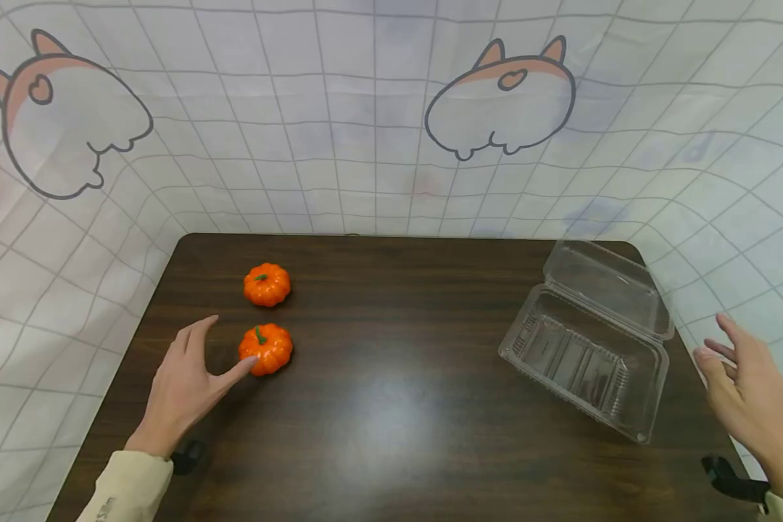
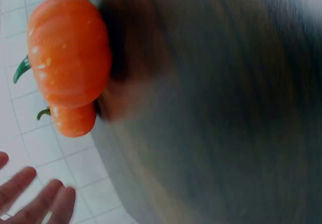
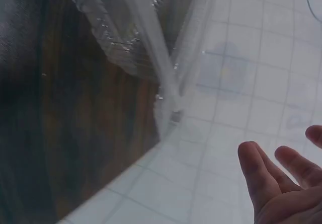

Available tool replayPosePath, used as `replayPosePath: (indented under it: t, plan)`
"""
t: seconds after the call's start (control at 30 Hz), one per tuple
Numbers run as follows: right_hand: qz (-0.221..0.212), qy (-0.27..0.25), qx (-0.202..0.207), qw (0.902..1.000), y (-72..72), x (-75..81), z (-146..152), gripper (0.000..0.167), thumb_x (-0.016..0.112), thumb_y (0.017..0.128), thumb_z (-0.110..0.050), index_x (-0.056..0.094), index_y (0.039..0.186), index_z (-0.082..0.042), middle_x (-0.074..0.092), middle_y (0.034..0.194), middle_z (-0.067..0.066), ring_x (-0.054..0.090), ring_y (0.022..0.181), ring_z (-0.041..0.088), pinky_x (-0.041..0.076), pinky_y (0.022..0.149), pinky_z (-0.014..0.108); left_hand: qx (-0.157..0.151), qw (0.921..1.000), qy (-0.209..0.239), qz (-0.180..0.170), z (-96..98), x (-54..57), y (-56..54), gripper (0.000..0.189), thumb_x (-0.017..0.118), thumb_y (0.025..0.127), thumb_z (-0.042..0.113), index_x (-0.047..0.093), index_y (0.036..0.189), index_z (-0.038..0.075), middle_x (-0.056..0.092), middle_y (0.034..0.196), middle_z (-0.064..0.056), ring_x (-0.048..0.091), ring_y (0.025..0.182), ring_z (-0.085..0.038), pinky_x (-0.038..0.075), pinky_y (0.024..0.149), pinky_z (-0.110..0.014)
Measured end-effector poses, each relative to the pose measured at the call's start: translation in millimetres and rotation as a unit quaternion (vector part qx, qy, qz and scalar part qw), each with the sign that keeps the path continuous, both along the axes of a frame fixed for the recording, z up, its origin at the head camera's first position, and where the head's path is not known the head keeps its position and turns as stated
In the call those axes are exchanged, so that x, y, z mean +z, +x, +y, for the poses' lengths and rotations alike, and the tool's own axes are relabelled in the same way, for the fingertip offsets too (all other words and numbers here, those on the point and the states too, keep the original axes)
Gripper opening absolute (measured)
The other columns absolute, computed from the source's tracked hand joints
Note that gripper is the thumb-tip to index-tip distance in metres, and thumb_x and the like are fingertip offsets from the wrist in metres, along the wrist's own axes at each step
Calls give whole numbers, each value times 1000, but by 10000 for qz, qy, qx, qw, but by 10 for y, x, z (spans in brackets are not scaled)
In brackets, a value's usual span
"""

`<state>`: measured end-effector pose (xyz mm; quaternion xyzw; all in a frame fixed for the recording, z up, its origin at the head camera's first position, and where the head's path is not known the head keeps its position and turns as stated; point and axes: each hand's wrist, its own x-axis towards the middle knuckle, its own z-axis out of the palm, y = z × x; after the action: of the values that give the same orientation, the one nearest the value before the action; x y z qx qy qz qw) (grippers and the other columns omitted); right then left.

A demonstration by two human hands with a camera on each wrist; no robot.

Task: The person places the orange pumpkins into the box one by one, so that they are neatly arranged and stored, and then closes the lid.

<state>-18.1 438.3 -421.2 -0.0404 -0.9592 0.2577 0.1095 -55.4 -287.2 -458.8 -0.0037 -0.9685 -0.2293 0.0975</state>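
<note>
Two small orange pumpkins with green stems are at the left of the table, one behind the other. My left hand (image 1: 185,380) is beside the nearer pumpkin (image 1: 270,351), thumb and fingers spread apart, the thumb tip overlapping its edge in the head view. The farther pumpkin (image 1: 267,284) lies just beyond. In the left wrist view, the nearer pumpkin (image 2: 70,50) looms large and part of the left hand (image 2: 37,199) shows low at the left. A clear plastic clamshell box (image 1: 583,355) lies with its lid raised at the right. Off its right side hangs my right hand (image 1: 747,391), fingers relaxed, holding nothing.
The dark wooden table (image 1: 391,449) has rounded far corners. A white gridded curtain (image 1: 339,123) with cartoon animal drawings surrounds its back and sides. The box's lid (image 1: 610,286) leans back at the table's far right edge. Black straps are on both wrists.
</note>
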Motion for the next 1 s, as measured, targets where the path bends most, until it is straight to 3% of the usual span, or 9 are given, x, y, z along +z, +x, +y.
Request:
replayPosePath:
  t: [0.03, 0.1, 0.23, 0.37, 0.6, 0.67, 0.8, 0.87, 1.0]
  plan:
    - [8, -39, -76, 10000, 5, -22, 19, 65, 46, 110, -26, 18, 166, -11, 27, 163, 35, 36, 132, -24, 21, 85, -13, -30, 10000, 84, 3, 8, -25, 0, 92, 85, 82, 50, 44, 150, 4, 51, 144, -26, 53, 123, -49, 49, 90, -70]
    - [-26, -181, -193, 9996, 19, -62, 54, 63, 45, 110, -25, 20, 166, -10, 30, 164, 32, 22, 102, -39, 28, 74, -12, -103, 9996, 266, 30, 19, -76, -7, 92, 87, 81, 47, 44, 150, 4, 51, 144, -27, 54, 121, -47, 52, 90, -68]
    - [-228, -576, -380, 9974, 72, -164, 98, 61, 43, 111, -26, 20, 165, -10, 33, 169, 9, 34, 95, -41, 35, 65, -7, -319, 9982, 499, 85, 27, -188, -26, 94, 90, 79, 41, 42, 151, 4, 49, 145, -25, 55, 120, -42, 56, 88, -60]
    - [-524, -1172, -534, 9903, 128, -261, 135, 64, 47, 110, -30, 19, 166, -17, 36, 162, -16, 47, 92, -37, 40, 67, -4, -477, 9968, 634, 114, 24, -294, -29, 95, 92, 78, 36, 41, 151, 3, 47, 147, -23, 54, 124, -39, 56, 89, -56]
    - [-988, -2135, -776, 9688, 197, -426, 176, 78, 59, 106, -29, 10, 167, -23, 44, 149, -29, 61, 89, -27, 41, 72, -5, -447, 9955, 831, 35, 35, -397, -24, 91, 91, 80, 31, 40, 151, 3, 48, 141, -23, 56, 117, -36, 59, 87, -54]
    - [-969, -2790, -796, 9521, 215, -484, 174, 80, 61, 105, -24, 11, 167, -23, 51, 143, -29, 64, 89, -23, 45, 74, -4, -428, 9956, 836, 44, 39, -420, -35, 90, 90, 81, 31, 40, 150, 3, 49, 138, -22, 56, 115, -35, 60, 86, -44]
    - [-671, -4274, -590, 8997, 236, -600, 159, 81, 63, 103, -11, 14, 167, -16, 61, 121, -30, 71, 92, -12, 55, 78, 4, -419, 9951, 892, 42, 46, -453, -57, 89, 91, 81, 32, 42, 150, 3, 51, 135, -21, 57, 113, -32, 55, 82, -22]
    - [-584, -4834, -410, 8725, 240, -644, 158, 78, 61, 103, -5, 16, 166, -13, 64, 116, -30, 73, 94, -7, 58, 79, 9, -408, 9949, 926, 7, 50, -465, -62, 89, 90, 81, 32, 42, 150, 3, 51, 135, -21, 59, 109, -31, 54, 81, -20]
    - [-723, -5319, -93, 8437, 255, -712, 161, 67, 55, 105, -1, 24, 162, -17, 70, 119, -25, 75, 99, -1, 60, 81, 14, -347, 9945, 977, -120, 67, -475, -56, 88, 89, 82, 33, 41, 151, 4, 52, 135, -21, 64, 100, -30, 56, 81, -28]
